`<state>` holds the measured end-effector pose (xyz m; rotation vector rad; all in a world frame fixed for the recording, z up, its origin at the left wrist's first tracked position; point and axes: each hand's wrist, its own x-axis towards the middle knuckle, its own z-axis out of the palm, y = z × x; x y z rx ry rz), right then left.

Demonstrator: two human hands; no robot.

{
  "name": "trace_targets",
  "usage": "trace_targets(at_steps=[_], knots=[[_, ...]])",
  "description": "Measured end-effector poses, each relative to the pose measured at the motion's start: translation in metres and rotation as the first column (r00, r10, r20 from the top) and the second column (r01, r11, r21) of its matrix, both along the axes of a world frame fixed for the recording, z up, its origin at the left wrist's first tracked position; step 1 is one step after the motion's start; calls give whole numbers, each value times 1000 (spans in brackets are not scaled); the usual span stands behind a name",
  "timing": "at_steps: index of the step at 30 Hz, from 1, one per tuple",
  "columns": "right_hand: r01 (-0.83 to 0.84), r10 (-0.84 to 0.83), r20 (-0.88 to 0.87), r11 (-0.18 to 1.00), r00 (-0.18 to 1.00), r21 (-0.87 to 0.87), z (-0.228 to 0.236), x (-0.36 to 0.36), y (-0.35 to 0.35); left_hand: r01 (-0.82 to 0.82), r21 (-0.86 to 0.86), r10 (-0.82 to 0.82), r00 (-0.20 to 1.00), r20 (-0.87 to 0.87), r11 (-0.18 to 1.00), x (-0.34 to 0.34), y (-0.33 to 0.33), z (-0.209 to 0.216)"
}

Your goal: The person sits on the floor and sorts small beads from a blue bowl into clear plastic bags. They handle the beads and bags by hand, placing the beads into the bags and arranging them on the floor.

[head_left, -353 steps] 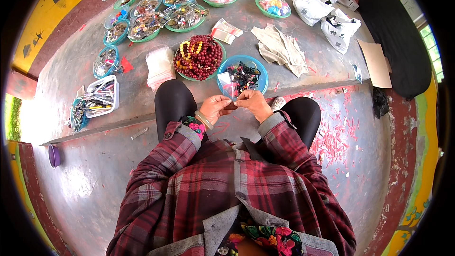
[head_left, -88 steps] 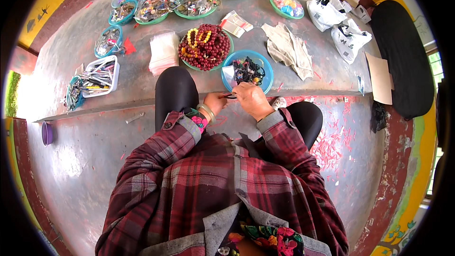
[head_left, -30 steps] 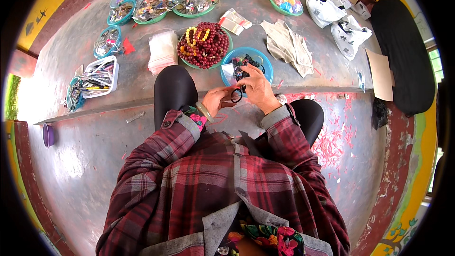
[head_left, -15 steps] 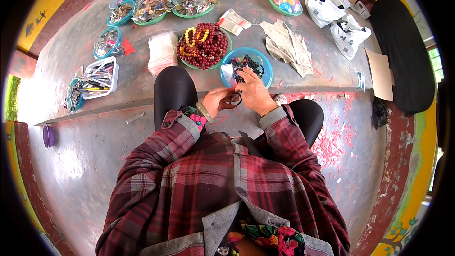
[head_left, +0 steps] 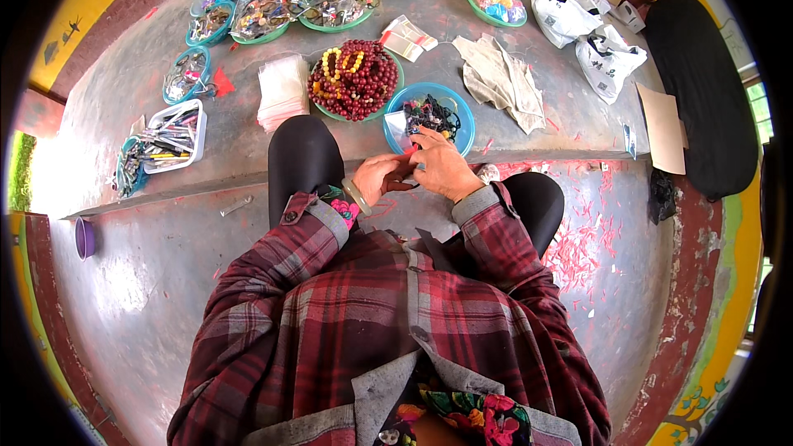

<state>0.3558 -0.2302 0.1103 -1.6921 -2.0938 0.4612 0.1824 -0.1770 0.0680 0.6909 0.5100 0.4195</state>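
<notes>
My left hand point(head_left: 379, 177) and my right hand point(head_left: 443, 168) meet just in front of the near edge of the raised concrete surface. Their fingers are closed together on something small; a bit of red shows between the fingertips, and the rest is hidden. Right behind them stands a blue plastic basin point(head_left: 467, 125) with a tangle of black cords point(head_left: 442, 114) carrying small coloured pieces. A small white packet point(head_left: 396, 129) lies at the basin's left side. Left of it is a green bowl point(head_left: 400, 92) heaped with dark red bead strings point(head_left: 363, 87) and a yellow bead string point(head_left: 334, 72).
A stack of clear bags point(head_left: 283, 92) and a white tray of pens point(head_left: 175, 136) lie to the left. Several bowls of packaged trinkets point(head_left: 266, 15) stand at the back. Right are a beige cloth point(head_left: 500, 81) and white plastic bags point(head_left: 610, 64). Red scraps point(head_left: 578, 239) litter the floor.
My right hand has turned slightly and its fingers have closed in toward my left hand. The dark loop seen between the hands before is now hidden.
</notes>
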Motion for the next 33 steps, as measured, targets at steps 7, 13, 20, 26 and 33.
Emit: trace_targets(at_steps=[7, 13, 20, 26, 33], knots=[[-23, 26, -97, 999, 995, 33, -1, -2, 2, -32, -59, 32, 999, 3, 998, 0, 1, -2], [-81, 82, 31, 996, 996, -43, -3, -2, 0, 3, -51, -2, 1000, 10, 999, 0, 1, 2], [211, -252, -443, 967, 860, -141, 6, 0, 8, -62, -131, 80, 988, 134, 989, -2, 8, 3], [241, -429, -546, 891, 719, -384, -11, 7, 6, -59, -142, 85, 979, 185, 988, -3, 11, 5], [292, -485, -578, 869, 656, -399, -12, 3, 8, -119, -145, 140, 979, 150, 982, -1, 8, 4]])
